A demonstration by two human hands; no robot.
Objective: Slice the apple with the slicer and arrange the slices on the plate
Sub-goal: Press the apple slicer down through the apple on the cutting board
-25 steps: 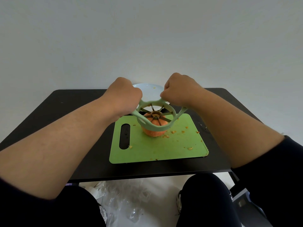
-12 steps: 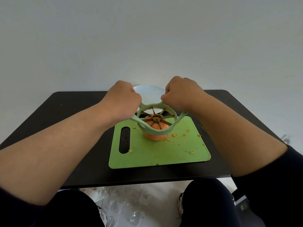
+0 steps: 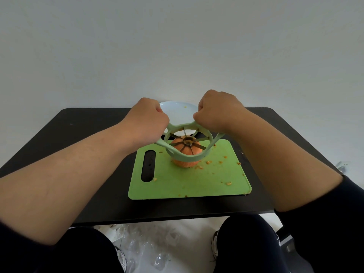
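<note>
An orange-skinned apple [image 3: 186, 163] stands on a green cutting board [image 3: 189, 182]. A pale green slicer [image 3: 189, 157] with metal blades and a round core ring sits over the apple's top, tilted with its far side raised. My left hand [image 3: 146, 120] is shut on the slicer's left handle. My right hand [image 3: 218, 109] is shut on its right handle. A white plate [image 3: 177, 111] lies behind the board, partly hidden by both hands and the slicer.
The black table [image 3: 78, 127] ends at a white wall behind. Small apple crumbs [image 3: 228, 182] are scattered over the board's right half. The board's handle slot [image 3: 148, 166] is at its left. My knees and crumpled clear plastic [image 3: 157, 253] are below the table's near edge.
The slicer has sunk a little further over the apple. Both hands keep their grip on the handles, and my view has shifted slightly.
</note>
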